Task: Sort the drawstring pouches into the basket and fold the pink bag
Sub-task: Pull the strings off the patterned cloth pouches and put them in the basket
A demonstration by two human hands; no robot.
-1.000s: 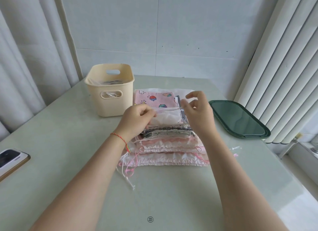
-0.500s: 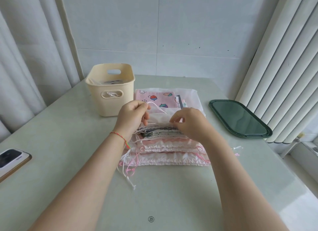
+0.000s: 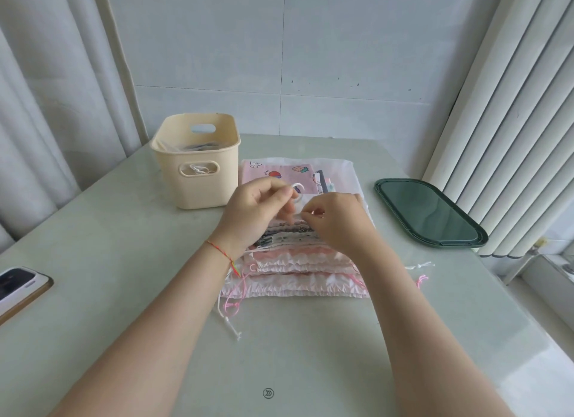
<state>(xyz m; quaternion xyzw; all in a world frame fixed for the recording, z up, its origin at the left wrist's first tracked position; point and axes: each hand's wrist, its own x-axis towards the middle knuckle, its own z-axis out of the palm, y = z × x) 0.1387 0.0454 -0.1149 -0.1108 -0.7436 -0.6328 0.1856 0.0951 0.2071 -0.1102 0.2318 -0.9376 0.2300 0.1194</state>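
Over the middle of the table [image 3: 124, 261], both hands work above the stack of drawstring pouches [image 3: 298, 261]. Left hand [image 3: 254, 211] pinches a loop of white cord [image 3: 296, 189] between thumb and fingertips; right hand [image 3: 338, 220] has fingers curled, gripping the top pouch's gathered edge. Behind lies the pink bag [image 3: 279, 172], flat, just beside the cream basket [image 3: 198, 168], pouches already inside.

Right hand [image 3: 337, 220] dropped from above the pouch stack [image 3: 298, 261] onto its top, fingers now curled at the gathered edge. Left hand [image 3: 254, 211] lifted slightly; white drawstring [image 3: 296, 188] now looped up from its pinch grip.
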